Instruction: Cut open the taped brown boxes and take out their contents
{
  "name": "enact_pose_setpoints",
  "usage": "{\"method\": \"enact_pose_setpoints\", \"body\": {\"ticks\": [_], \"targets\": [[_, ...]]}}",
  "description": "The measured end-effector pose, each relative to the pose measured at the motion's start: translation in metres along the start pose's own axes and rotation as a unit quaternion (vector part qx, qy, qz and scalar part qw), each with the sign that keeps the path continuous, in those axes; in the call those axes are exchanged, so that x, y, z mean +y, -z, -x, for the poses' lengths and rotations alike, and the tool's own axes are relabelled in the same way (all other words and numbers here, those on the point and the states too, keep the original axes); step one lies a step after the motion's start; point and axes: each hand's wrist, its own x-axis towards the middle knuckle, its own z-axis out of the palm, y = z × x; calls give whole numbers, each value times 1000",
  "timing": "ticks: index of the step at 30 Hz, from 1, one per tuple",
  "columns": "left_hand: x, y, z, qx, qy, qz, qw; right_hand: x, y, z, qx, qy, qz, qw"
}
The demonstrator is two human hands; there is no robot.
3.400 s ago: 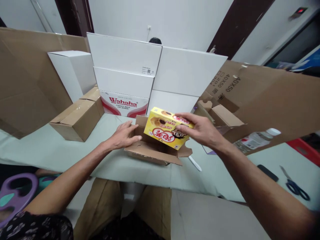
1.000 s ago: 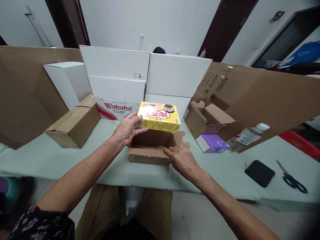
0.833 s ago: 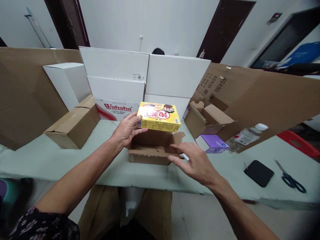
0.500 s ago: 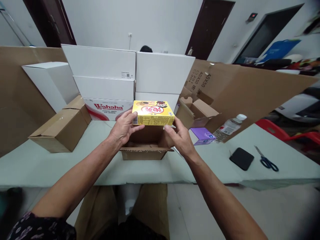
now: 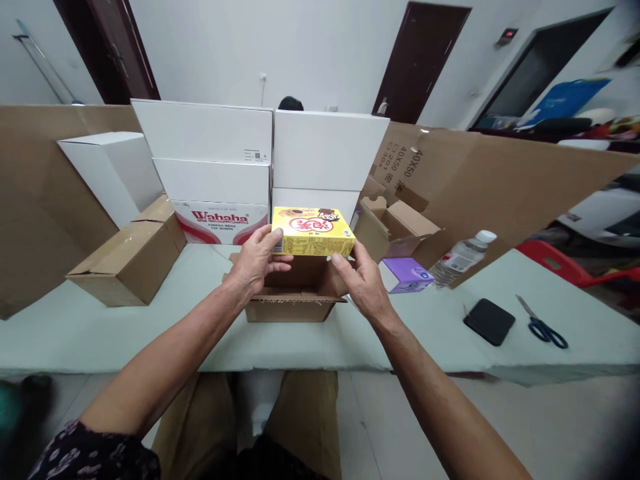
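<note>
Between my two hands is a yellow box point(image 5: 313, 232) with red and white lettering and a cartoon figure on its top. My left hand point(image 5: 259, 261) grips its left end, thumb on the near corner and fingers stretched beneath. At the right end, my right hand point(image 5: 364, 275) holds it with the thumb at the lower front edge. The yellow box is held above an open cardboard box point(image 5: 290, 311), whose dark inside shows below it. What lies deeper in that cardboard box is partly hidden.
White Wahaba-marked carton point(image 5: 220, 223) stands behind, and a closed brown box point(image 5: 125, 260) lies left. On the right are an open brown carton point(image 5: 395, 227), a purple box point(image 5: 406, 275), a water bottle point(image 5: 463, 259), a black pad point(image 5: 489, 322) and scissors point(image 5: 543, 327).
The yellow box has shifted slightly right relative to the cardboard box beneath, with both hands still on it. The whole view has also moved a little.
</note>
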Motion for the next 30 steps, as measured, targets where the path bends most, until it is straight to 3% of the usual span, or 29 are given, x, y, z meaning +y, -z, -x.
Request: {"method": "enact_pose_setpoints", "body": {"ticks": [19, 24, 30], "targets": [[7, 10, 6, 26, -43, 19, 999, -12, -15, -3, 0, 21, -24, 999], [7, 6, 16, -7, -78, 26, 997, -19, -10, 9, 23, 38, -17, 999], [4, -14, 36, -54, -98, 26, 993, -19, 12, 33, 83, 70, -18, 994]]}}
